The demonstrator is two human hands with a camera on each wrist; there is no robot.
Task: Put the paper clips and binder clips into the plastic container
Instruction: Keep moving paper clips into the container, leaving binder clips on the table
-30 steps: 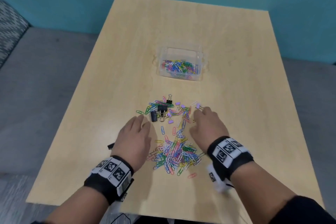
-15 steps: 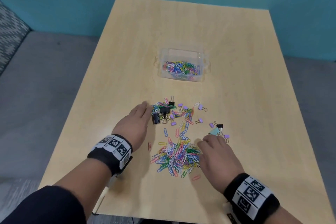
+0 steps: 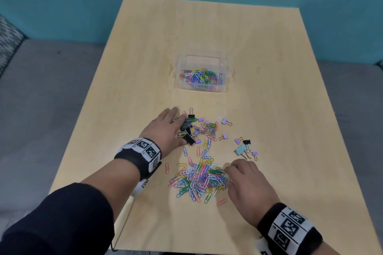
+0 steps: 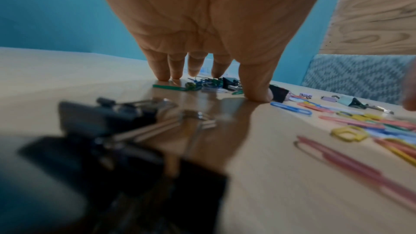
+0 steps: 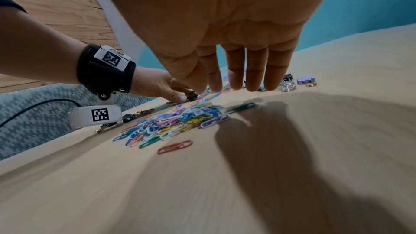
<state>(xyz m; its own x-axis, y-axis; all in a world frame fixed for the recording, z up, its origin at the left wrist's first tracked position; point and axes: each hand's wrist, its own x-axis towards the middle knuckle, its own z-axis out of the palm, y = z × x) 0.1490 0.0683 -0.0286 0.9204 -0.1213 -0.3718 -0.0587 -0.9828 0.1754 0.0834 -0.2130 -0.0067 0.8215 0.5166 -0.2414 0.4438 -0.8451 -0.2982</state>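
Right now both my hands are down on the table (image 3: 269,68), palms down and fingers straight, neither gripping anything. My left hand (image 3: 165,128) sits at the left edge of the far cluster, fingertips (image 4: 162,76) on the wood and thumb against the black binder clips (image 3: 187,130). My right hand (image 3: 246,184) rests at the right edge of the near heap of paper clips (image 3: 199,178), which lies left of its fingers. A few small binder clips (image 3: 244,148) lie just beyond that hand, toward the far right. The plastic container (image 3: 202,74), already partly filled with clips, stands well beyond both heaps, straight ahead. I judge the left hand nearer to it, so its cluster should be raked rightward, gathered, then carried far.
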